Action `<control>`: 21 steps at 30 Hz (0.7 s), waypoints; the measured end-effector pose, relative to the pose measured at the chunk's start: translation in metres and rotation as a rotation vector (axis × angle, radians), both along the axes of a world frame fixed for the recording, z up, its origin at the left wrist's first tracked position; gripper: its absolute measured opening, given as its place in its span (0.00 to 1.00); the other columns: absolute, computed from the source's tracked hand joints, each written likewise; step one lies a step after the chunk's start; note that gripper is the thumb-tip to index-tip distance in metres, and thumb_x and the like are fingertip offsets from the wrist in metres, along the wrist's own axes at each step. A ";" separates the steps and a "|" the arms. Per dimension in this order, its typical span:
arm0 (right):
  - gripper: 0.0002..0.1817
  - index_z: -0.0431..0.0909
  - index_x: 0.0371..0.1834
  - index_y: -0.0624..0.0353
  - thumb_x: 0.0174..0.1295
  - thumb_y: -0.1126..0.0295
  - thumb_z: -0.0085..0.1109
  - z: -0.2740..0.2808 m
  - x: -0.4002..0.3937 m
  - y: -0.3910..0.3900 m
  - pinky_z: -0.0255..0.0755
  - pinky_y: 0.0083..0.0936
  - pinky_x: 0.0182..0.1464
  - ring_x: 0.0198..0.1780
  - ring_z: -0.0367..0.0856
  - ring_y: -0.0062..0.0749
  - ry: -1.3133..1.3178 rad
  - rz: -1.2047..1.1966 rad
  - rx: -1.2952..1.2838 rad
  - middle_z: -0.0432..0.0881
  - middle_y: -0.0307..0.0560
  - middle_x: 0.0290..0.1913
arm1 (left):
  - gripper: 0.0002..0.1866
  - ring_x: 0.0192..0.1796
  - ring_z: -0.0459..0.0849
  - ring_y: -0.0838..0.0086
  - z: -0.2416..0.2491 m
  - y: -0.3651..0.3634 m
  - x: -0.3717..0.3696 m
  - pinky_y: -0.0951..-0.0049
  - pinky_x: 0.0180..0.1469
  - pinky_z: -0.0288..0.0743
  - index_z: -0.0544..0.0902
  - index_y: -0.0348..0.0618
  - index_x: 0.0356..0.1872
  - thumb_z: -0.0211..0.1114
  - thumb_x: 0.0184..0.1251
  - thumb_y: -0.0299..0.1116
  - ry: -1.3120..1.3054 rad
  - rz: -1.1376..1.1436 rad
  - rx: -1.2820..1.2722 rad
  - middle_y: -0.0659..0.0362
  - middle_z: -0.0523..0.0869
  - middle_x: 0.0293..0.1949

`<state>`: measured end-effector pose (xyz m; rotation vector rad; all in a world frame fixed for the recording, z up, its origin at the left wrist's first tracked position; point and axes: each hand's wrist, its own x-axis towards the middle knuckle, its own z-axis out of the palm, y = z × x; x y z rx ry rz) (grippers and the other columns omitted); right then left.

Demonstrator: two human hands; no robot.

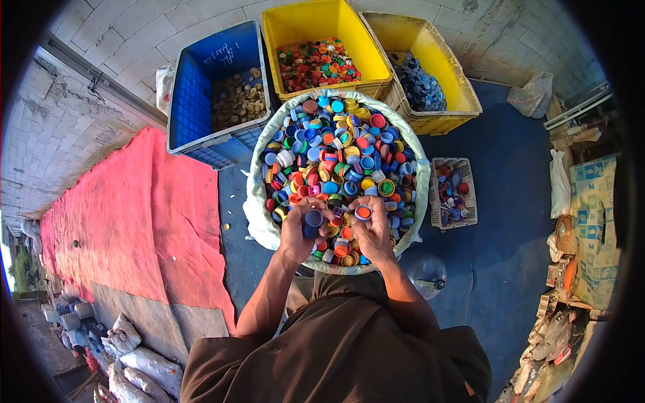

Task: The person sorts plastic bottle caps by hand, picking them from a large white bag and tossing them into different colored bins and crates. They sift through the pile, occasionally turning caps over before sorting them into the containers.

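My left hand (293, 235) is curled around a dark blue bottle cap (313, 218), its round top facing up. Close beside it, my right hand (376, 234) pinches an orange bottle cap (363, 212) with a pale rim between thumb and fingers. A small purple piece (338, 211) shows between the two hands, near the left fingertips. Both hands are over the near part of a wide, round, pale sack (422, 201) heaped with bottle caps (342, 151) in many colours. The palms and some fingers are hidden from above.
Behind the sack stand a blue crate (191, 101) of pale caps, a yellow crate (282, 27) of mostly red, orange and green caps, and another yellow crate (440, 57) of blue ones. A white basket (468, 176) sits right; a clear round container (425, 272) lies nearer.
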<state>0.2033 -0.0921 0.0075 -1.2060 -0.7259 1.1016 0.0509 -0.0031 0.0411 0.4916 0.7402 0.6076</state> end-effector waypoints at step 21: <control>0.47 0.48 0.76 0.62 0.58 0.67 0.69 0.048 -0.015 -0.007 0.69 0.37 0.64 0.65 0.74 0.48 -0.634 0.102 0.144 0.75 0.50 0.66 | 0.13 0.21 0.63 0.89 -0.013 -0.020 -0.006 0.88 0.18 0.52 0.79 0.44 0.47 0.64 0.71 0.40 -0.300 -0.249 -0.098 0.66 0.80 0.31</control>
